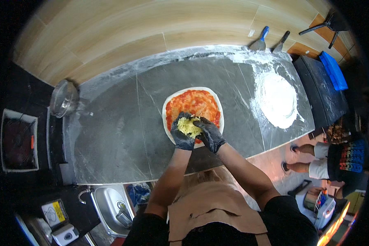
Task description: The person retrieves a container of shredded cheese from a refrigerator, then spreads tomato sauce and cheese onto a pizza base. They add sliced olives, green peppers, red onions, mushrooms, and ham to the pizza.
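A round of pizza dough [220, 107] lies on the dark stone counter, its middle spread with red tomato sauce [192, 100] and its rim pale and bare. Over its near part, my two black-gloved hands are cupped together around a heap of shredded pale-yellow cheese [189, 126]. My left hand [182, 137] supports the heap from the left. On the other side, my right hand [210, 134] curls against it with the thumb and fingers at its edge. The gloves and the cheese hide the near part of the sauced dough.
White flour [278, 100] lies heaped at the counter's right. Two scrapers [259, 39] lean on the back wall, and a metal sieve or bowl [64, 98] stands at the left end. A sink [110, 205] is at lower left; another person [336, 160] stands at right.
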The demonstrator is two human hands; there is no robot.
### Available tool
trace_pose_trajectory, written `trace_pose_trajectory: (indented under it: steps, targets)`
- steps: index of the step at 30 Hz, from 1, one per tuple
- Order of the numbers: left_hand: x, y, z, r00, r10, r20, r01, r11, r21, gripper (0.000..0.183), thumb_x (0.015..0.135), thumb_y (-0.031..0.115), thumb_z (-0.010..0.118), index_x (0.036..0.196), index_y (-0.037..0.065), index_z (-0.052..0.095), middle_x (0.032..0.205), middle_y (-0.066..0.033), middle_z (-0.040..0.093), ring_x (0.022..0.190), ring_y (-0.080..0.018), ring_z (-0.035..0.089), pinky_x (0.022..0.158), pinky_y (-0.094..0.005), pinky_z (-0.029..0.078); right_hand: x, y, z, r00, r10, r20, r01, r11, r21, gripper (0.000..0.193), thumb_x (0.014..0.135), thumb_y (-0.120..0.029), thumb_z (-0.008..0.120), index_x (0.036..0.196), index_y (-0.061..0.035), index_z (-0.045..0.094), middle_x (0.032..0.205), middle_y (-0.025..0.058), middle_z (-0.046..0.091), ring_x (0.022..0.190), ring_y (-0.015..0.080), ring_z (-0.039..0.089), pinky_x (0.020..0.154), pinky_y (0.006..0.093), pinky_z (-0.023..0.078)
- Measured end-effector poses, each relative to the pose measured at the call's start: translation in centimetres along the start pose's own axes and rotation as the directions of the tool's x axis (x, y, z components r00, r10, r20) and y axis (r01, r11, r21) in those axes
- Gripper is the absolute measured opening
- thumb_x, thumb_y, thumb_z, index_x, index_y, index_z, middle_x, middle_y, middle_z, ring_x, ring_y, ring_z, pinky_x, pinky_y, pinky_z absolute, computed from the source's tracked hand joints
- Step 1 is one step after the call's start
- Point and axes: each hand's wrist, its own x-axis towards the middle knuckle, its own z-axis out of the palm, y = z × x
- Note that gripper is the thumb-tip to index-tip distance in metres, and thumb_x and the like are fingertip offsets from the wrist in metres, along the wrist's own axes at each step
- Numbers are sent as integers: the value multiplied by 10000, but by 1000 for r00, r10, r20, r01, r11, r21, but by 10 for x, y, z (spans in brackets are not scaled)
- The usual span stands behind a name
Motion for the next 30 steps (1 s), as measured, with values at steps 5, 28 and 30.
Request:
trace_pose_trajectory:
  steps: [5,28,30]
  targets:
    - [13,7,-19,982,-183,-42,171,964,-203,372,1034,238,443,1266,7,620,1210,-170,686,1117,-345,658,1020,-502,522,8,7,-29,984,-108,-139,62,953,-298,307,937,-14,680,1243,-41,676,1163,71,713,1015,155,686,904,297,576]
    - [69,94,-21,972,-230,57,230,973,12,348,1055,235,455,1288,13,588,1270,-157,663,1156,-311,645,1070,-490,500,155,-53,-23,916,-393,78,199,278,-940,278,876,-151,758,1128,-35,748,1096,104,769,973,197,711,902,332,539]
    - [67,104,-19,977,-182,113,186,982,-21,352,1052,241,458,1274,7,600,1275,-173,666,1156,-319,647,1067,-496,501,155,-44,-10,920,-345,186,255,168,-952,244,897,-109,725,1129,-41,753,1088,94,769,989,191,707,916,325,536]
